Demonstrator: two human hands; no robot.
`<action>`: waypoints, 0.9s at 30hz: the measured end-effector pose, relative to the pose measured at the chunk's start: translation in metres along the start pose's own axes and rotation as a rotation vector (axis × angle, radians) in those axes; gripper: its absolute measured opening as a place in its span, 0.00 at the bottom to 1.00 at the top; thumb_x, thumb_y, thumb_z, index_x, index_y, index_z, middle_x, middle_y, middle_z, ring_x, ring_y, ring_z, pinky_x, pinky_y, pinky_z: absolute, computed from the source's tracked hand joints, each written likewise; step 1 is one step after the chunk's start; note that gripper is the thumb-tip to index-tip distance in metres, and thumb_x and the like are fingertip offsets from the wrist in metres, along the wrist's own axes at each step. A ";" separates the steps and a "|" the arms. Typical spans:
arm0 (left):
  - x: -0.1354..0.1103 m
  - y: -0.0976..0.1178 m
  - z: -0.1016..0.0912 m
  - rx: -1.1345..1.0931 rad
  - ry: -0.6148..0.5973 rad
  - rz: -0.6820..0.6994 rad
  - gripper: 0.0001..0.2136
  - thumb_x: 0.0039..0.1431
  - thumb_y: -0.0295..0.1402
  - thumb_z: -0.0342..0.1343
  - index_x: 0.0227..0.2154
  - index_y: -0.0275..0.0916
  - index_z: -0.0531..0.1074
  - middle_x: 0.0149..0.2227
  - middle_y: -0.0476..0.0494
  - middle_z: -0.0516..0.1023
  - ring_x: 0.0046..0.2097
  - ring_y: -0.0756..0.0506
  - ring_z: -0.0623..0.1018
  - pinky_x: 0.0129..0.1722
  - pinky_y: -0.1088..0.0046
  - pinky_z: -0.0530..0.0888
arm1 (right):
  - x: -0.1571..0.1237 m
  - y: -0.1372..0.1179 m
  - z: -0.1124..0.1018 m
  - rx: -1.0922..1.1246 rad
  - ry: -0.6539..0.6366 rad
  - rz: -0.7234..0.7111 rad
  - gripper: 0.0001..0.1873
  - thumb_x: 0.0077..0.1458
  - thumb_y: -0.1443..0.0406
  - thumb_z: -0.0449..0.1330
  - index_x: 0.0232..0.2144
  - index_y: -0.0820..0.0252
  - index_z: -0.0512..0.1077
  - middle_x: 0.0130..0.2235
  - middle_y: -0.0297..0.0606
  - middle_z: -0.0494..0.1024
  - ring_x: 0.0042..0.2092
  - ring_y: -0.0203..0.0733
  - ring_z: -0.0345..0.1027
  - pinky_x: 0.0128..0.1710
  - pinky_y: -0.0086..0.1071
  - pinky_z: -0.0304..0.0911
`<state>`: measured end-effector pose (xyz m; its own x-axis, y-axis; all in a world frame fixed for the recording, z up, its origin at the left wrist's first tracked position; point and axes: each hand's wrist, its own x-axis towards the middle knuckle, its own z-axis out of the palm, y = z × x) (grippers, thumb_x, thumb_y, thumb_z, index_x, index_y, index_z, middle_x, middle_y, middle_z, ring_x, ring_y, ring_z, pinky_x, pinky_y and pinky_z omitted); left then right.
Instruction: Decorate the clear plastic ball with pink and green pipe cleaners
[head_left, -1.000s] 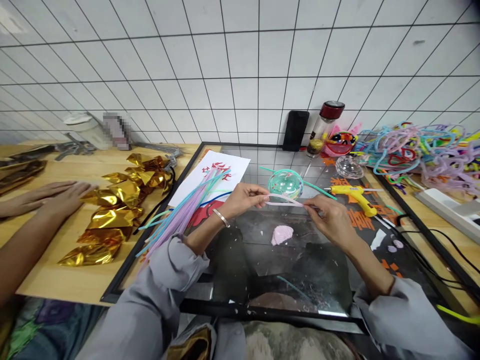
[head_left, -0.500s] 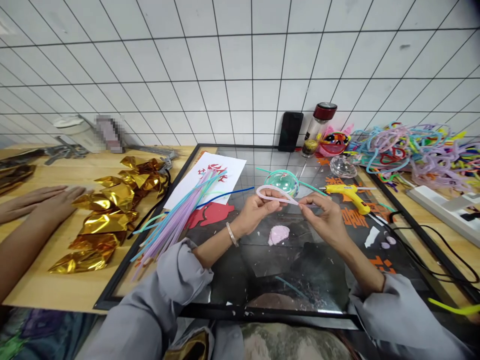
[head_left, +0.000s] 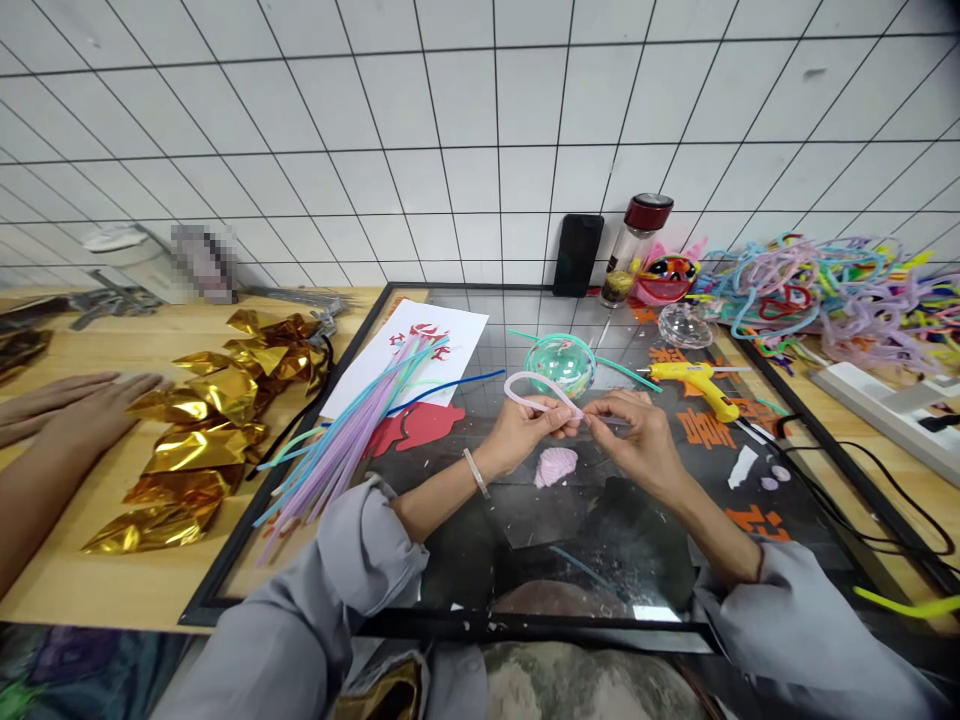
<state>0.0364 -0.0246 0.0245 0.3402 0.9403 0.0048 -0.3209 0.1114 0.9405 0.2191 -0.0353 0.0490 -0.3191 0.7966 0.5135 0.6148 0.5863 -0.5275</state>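
A pale pink pipe cleaner (head_left: 517,383) is bent into a loop, its strands meeting between my hands. My left hand (head_left: 534,432) pinches the loop near its crossing. Close beside it, my right hand (head_left: 634,432) grips the strands where they come together. Just behind the loop sits a clear, greenish ball (head_left: 561,362) with coloured bits in it, and a green pipe cleaner (head_left: 630,375) lies beside it. Below my hands a small pink striped piece (head_left: 556,466) rests on the dark glass panel (head_left: 540,560).
A pipe-cleaner bundle (head_left: 352,440) lies over white paper (head_left: 450,335) and a red cutout (head_left: 427,428). A yellow glue gun (head_left: 694,385) and power strip (head_left: 885,405) are right. Left, another person's hands (head_left: 97,410) rest near gold foil (head_left: 199,450). Tangled pipe cleaners (head_left: 817,300) fill the back right.
The pink loop has risen and become rounder. My left hand has shifted lower and toward the right hand, closing on the point where the strands cross. The view has shifted slightly.
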 end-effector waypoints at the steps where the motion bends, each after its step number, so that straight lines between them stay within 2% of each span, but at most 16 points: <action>1: 0.000 0.001 0.000 -0.004 -0.018 -0.017 0.22 0.42 0.49 0.70 0.28 0.31 0.77 0.28 0.43 0.79 0.30 0.51 0.76 0.31 0.75 0.71 | 0.000 0.000 0.000 0.007 0.000 0.000 0.08 0.58 0.66 0.57 0.28 0.57 0.74 0.30 0.35 0.81 0.33 0.43 0.72 0.40 0.39 0.57; 4: -0.001 0.003 -0.001 -0.018 -0.053 -0.057 0.23 0.41 0.49 0.71 0.28 0.31 0.77 0.27 0.43 0.79 0.29 0.52 0.76 0.31 0.76 0.70 | 0.000 0.002 0.001 0.021 -0.009 0.012 0.08 0.58 0.66 0.57 0.27 0.57 0.74 0.30 0.35 0.81 0.33 0.43 0.72 0.40 0.39 0.58; 9: 0.000 0.002 -0.002 -0.023 -0.034 -0.091 0.23 0.40 0.48 0.71 0.28 0.31 0.77 0.28 0.43 0.79 0.29 0.52 0.76 0.30 0.77 0.70 | 0.001 0.008 0.002 0.086 -0.033 0.071 0.08 0.56 0.65 0.58 0.27 0.57 0.75 0.30 0.36 0.81 0.34 0.44 0.73 0.41 0.41 0.61; 13: 0.001 -0.002 -0.004 -0.026 -0.031 -0.105 0.23 0.40 0.48 0.71 0.29 0.31 0.76 0.28 0.43 0.80 0.29 0.52 0.77 0.30 0.78 0.71 | 0.001 0.010 0.003 0.205 -0.051 0.136 0.09 0.55 0.63 0.59 0.27 0.59 0.76 0.29 0.37 0.81 0.32 0.42 0.73 0.36 0.37 0.65; 18: 0.000 0.001 -0.006 0.070 0.023 -0.011 0.23 0.44 0.49 0.69 0.30 0.32 0.76 0.29 0.42 0.79 0.30 0.51 0.78 0.29 0.77 0.72 | 0.003 0.015 0.000 0.144 -0.052 0.106 0.09 0.57 0.63 0.58 0.27 0.58 0.75 0.29 0.37 0.80 0.33 0.43 0.72 0.37 0.38 0.65; 23: 0.001 0.013 -0.023 0.320 0.169 0.163 0.16 0.52 0.45 0.63 0.31 0.33 0.75 0.27 0.48 0.75 0.27 0.53 0.74 0.26 0.78 0.71 | 0.005 0.019 -0.008 0.002 -0.037 0.033 0.09 0.59 0.64 0.56 0.29 0.57 0.74 0.31 0.38 0.79 0.36 0.46 0.72 0.40 0.40 0.63; 27: 0.007 0.022 -0.045 0.416 0.070 0.142 0.16 0.48 0.44 0.65 0.30 0.35 0.74 0.23 0.52 0.73 0.25 0.54 0.71 0.26 0.79 0.71 | 0.007 0.020 -0.009 -0.040 -0.022 -0.004 0.08 0.59 0.64 0.55 0.30 0.56 0.73 0.34 0.39 0.78 0.40 0.47 0.71 0.44 0.43 0.62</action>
<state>-0.0079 -0.0012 0.0296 0.2532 0.9581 0.1339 0.0283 -0.1456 0.9889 0.2353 -0.0194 0.0483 -0.3375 0.7974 0.5003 0.6414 0.5838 -0.4978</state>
